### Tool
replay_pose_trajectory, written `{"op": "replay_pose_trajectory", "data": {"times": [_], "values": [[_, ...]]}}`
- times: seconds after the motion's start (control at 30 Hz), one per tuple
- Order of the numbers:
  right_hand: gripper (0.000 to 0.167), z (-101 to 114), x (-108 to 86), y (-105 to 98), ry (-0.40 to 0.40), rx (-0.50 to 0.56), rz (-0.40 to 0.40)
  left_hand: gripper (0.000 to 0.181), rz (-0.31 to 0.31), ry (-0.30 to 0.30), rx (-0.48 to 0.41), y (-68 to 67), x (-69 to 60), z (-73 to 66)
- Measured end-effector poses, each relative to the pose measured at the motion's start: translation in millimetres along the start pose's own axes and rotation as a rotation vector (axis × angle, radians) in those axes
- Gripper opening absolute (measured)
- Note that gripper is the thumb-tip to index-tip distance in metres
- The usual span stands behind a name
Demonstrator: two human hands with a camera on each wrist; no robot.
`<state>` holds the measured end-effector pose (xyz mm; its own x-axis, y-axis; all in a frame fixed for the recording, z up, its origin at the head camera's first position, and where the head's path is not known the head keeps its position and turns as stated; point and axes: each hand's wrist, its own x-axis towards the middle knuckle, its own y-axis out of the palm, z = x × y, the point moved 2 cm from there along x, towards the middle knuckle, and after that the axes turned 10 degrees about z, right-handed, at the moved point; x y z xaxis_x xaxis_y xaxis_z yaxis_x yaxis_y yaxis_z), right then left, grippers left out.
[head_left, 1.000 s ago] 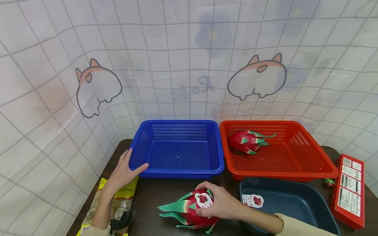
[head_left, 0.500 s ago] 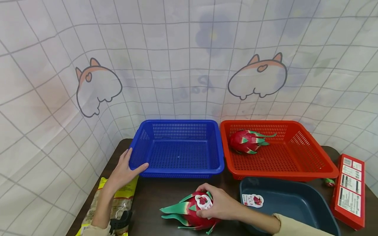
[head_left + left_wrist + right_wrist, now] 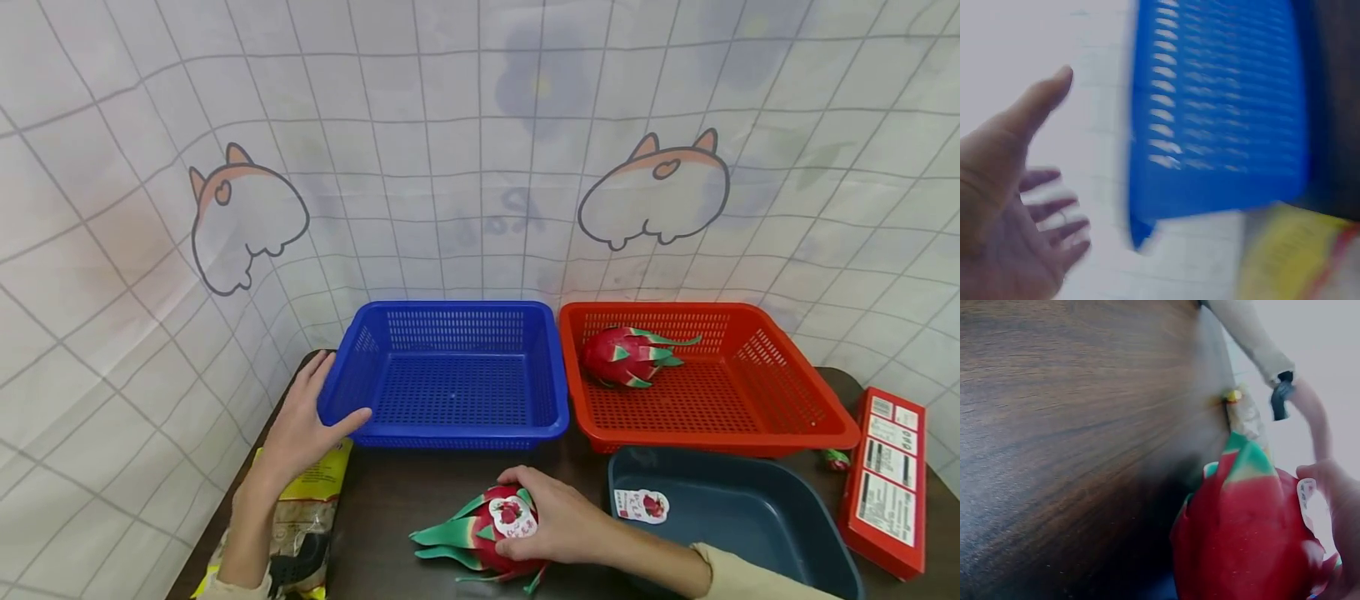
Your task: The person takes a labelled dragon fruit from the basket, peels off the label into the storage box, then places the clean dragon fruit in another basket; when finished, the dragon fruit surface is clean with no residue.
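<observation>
In the head view my right hand [image 3: 562, 517] grips a red dragon fruit [image 3: 468, 533] with green leaf tips, at the front of the dark table. A round white sticker is on its upper side. The right wrist view shows the dragon fruit [image 3: 1241, 537] close up, with my thumb by the sticker. My left hand [image 3: 303, 433] is at the left front corner of a blue basket [image 3: 457, 440], fingers spread. In the left wrist view the left hand [image 3: 1016, 219] appears apart from the basket, holding nothing; that view is blurred.
A red basket [image 3: 720, 440] holding another dragon fruit [image 3: 622, 357] adjoins the blue one. In front stands a dark blue tub [image 3: 735, 517] with a sticker. A red box [image 3: 885, 483] lies far right, and a yellow-ended bag [image 3: 318, 475] lies under my left forearm.
My left hand has come off the blue basket's rim and shifted slightly left. My right hand stays on the dragon fruit, which has moved slightly right on the table.
</observation>
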<state>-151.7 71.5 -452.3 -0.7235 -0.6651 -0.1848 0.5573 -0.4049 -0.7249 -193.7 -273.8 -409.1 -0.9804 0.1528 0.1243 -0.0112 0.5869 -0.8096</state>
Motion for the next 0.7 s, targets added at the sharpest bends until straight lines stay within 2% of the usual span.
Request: {"op": "replay_pose_trajectory", "data": {"times": [0.07,0.13,0.23,0.3,0.33,0.43,0.5,0.6,0.7], "values": [[0.073,0,-1.8,1,0.014,-0.033,-0.011,0.094,-0.002,0.117,-0.028,-1.7,-5.3,-21.0],[0.076,0,-3.3,2,0.023,-0.056,-0.025,0.092,0.034,0.241,-0.075,2.8,-11.0,-43.3],[0.078,1,-5.2,3,0.029,-0.095,-0.056,0.089,0.155,0.394,-0.187,20.9,-19.5,-71.4],[0.081,2,-6.4,3,0.031,-0.108,-0.068,0.09,0.268,0.478,-0.272,37.1,-24.5,-83.1],[0.082,2,-7.2,3,0.033,-0.117,-0.072,0.092,0.334,0.497,-0.316,46.1,-26.4,-86.6],[0.087,2,-11.6,1,0.037,-0.125,-0.076,0.098,0.504,0.495,-0.361,71.9,-29.9,-90.4],[0.088,2,-16.7,0,0.039,-0.121,-0.083,0.101,0.595,0.457,-0.366,87.5,-30.1,-89.1],[0.084,1,-25.9,-3,0.014,-0.111,-0.123,0.103,0.692,0.39,-0.334,106.8,-29.8,-86.3],[0.077,2,-34.8,-5,-0.057,-0.145,-0.198,0.103,0.757,0.351,-0.325,120.5,-29.5,-84.5]]}}
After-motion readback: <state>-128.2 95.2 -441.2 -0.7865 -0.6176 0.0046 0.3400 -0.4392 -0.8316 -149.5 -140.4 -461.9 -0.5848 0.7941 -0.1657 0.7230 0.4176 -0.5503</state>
